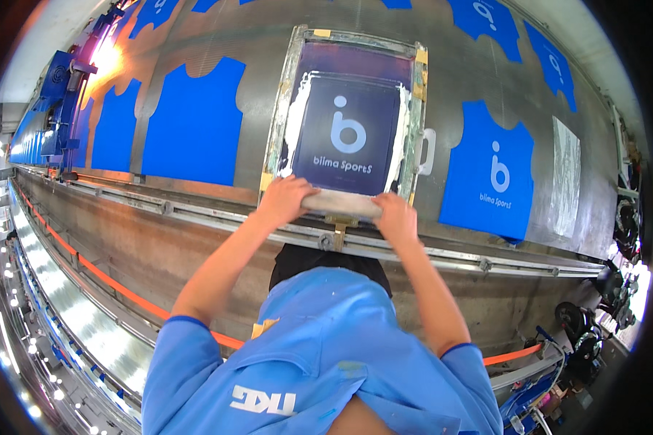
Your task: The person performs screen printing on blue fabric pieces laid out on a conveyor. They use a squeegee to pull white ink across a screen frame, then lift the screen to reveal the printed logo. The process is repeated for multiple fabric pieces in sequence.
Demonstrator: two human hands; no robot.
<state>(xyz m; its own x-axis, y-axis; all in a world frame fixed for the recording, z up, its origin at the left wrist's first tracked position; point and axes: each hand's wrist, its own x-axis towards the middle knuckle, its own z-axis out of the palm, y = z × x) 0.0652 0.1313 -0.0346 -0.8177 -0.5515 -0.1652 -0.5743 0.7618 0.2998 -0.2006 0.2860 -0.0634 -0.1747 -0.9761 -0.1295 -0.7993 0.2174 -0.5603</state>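
A screen printing frame [420, 94] lies on the long dark table in front of me, with white ink smeared along both sides of its mesh. A pale rounded logo with lettering [348, 135] shows in the middle of the mesh. Across the frame's near end lies a squeegee [343, 202] with a light-coloured grip. My left hand [286, 201] is closed on its left end, and my right hand [397, 217] is closed on its right end. Whatever cloth lies under the frame is hidden.
Plain blue shirt panels [194, 123] lie to the left; a printed blue panel [490, 170] lies to the right, with more along the far side. A metal rail [442, 254] runs along the table's near edge. A blue machine [64, 87] glows at far left.
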